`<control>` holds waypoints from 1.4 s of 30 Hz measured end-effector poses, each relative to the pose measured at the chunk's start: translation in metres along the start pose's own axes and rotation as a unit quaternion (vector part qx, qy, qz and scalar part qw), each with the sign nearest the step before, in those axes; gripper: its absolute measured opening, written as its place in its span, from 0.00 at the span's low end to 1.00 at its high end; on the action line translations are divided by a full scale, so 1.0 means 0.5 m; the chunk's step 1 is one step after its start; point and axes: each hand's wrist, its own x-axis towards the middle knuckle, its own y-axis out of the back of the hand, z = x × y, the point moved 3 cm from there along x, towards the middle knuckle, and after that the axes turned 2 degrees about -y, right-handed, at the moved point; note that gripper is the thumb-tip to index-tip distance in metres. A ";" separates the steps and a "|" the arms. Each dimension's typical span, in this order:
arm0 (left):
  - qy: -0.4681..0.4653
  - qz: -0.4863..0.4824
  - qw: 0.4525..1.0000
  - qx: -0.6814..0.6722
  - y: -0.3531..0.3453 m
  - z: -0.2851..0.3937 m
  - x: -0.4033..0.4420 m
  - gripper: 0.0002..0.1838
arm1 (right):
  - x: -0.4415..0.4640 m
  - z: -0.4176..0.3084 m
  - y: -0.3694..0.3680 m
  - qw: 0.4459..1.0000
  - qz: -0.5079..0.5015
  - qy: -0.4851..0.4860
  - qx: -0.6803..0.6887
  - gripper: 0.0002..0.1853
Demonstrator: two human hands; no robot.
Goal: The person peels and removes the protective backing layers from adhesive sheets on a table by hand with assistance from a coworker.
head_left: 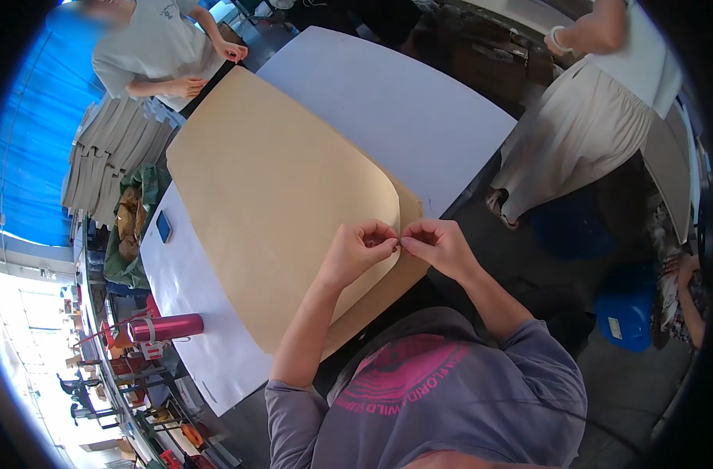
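Note:
Large sheets of tan kraft paper (270,180) lie stacked across a white table. The near edge of the top sheet curls up, with more tan paper (380,293) showing beneath it. My left hand (362,252) pinches that lifted edge, thumb against forefinger. Close beside it, my right hand (438,246) is also closed in a pinch at the same edge, the fingertips of both hands nearly touching. Anything small between the fingertips is too fine to make out.
The white tabletop (403,109) shows on both sides of the paper. A phone (163,227) and a pink bottle (166,327) lie to the left. One person (165,55) is at the far end; another (583,133) stands at right. A blue bin (626,313) sits on the floor.

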 end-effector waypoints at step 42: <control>-0.032 0.108 0.993 0.022 0.017 -0.034 0.001 0.03 | -0.008 -0.013 0.014 0.986 0.012 -0.051 0.161 0.13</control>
